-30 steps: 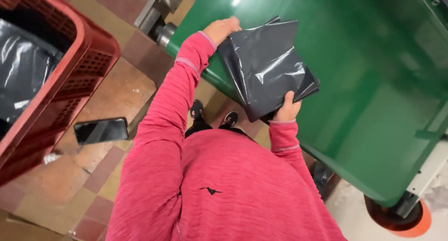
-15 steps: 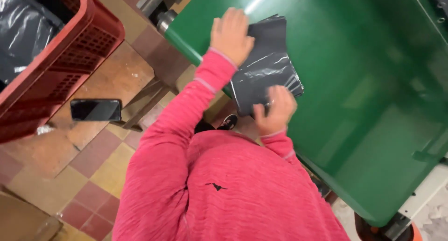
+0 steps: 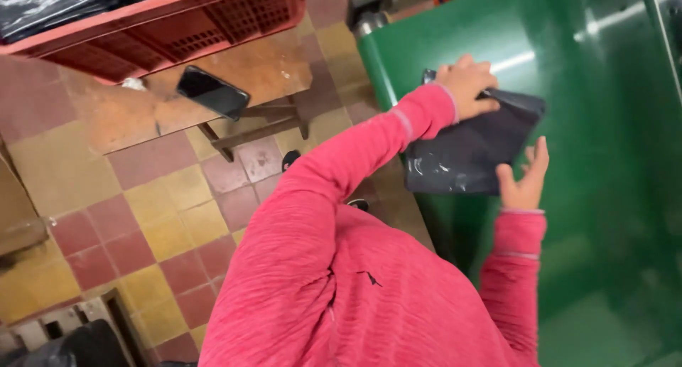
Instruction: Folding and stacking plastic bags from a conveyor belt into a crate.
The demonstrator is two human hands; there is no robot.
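A: Where is the flat dark-grey plastic mailing bag (image 3: 469, 154) lying?

B: On the smooth green belt-like work surface (image 3: 582, 125), close to its near edge; one corner of the bag is raised a little off the green, so it does not sit fully flat.

A: And the left hand (image 3: 465, 86)?

B: It lies on the bag's upper left corner, fingers curled down over the plastic and pressing it; I read that as pinning the bag so it cannot slide on the slick surface; whether the thumb is tucked under the edge, I cannot tell.

A: The right hand (image 3: 527, 179)?

B: At the bag's lower right edge, fingers spread and lifted, palm turned towards the bag; it grips nothing; only the heel or thumb side seems to touch the plastic, as if steadying that edge.

A: So one hand pins and the other guides?

B: That is my judgement from how they sit at opposite corners; both pink knitted sleeves (image 3: 369, 147) reach across the edge of the green surface.

A: What else is about?

B: A black smartphone (image 3: 212, 92) lies face up on a worn brown wooden stool (image 3: 234, 76), well apart from the hands; probably set there to keep it out of the way; behind it a red plastic lattice crate (image 3: 185, 26) holds more dark bags; below is a red and yellow tiled floor (image 3: 142, 218).
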